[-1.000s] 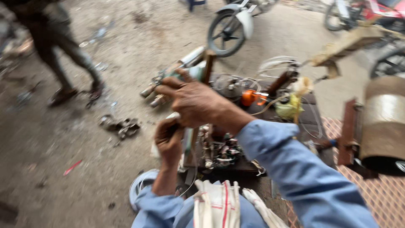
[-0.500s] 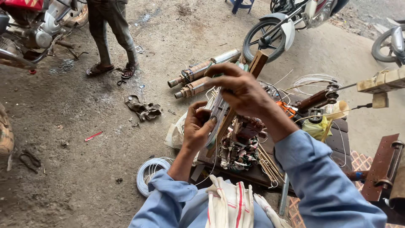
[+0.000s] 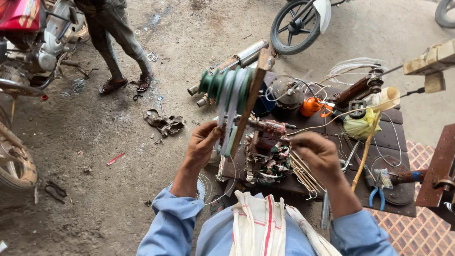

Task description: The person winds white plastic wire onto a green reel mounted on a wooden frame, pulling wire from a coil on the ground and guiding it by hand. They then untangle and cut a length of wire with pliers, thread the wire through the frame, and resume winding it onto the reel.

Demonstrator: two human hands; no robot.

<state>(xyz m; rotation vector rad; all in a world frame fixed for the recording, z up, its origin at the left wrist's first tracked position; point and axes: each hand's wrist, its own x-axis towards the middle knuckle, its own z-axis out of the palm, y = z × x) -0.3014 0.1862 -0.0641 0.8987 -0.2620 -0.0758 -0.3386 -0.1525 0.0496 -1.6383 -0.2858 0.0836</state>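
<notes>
— Rough grey concrete floor (image 3: pixel 95 189), stained and gritty, runs under everything; far left a person's legs in sandals (image 3: pixel 121 57) stand near a red motorcycle (image 3: pixel 28 28), and a spoked wheel (image 3: pixel 296 23) sits far centre. What have you got in hand?

— Your left hand (image 3: pixel 201 144) is clamped around the lower edge of a winding former (image 3: pixel 232 92): stepped discs, green on the far-left side, pale white nearer, mounted against a flat wooden bar (image 3: pixel 251 99) that tilts up and away from you. It is held up over the near-left edge of the dark workboard (image 3: pixel 393 137).

— And the other hand?

— Your right hand (image 3: pixel 320 154) is curled shut, fingers pinched together; a thin pale wire (image 3: pixel 360 108) runs right from near it, though I cannot tell whether you are gripping it. Between your hands sits a motor stator (image 3: pixel 265 159), coils bound in mixed-colour threads, with thin bamboo-like sticks (image 3: pixel 303 175) fanned just right of it.

— Around that?

— Orange oil can (image 3: pixel 313 106), yellow-green rag (image 3: pixel 360 127), blue-handled pliers (image 3: pixel 377 194) near right, metal tubes (image 3: pixel 237 61) on the floor beyond.
</notes>
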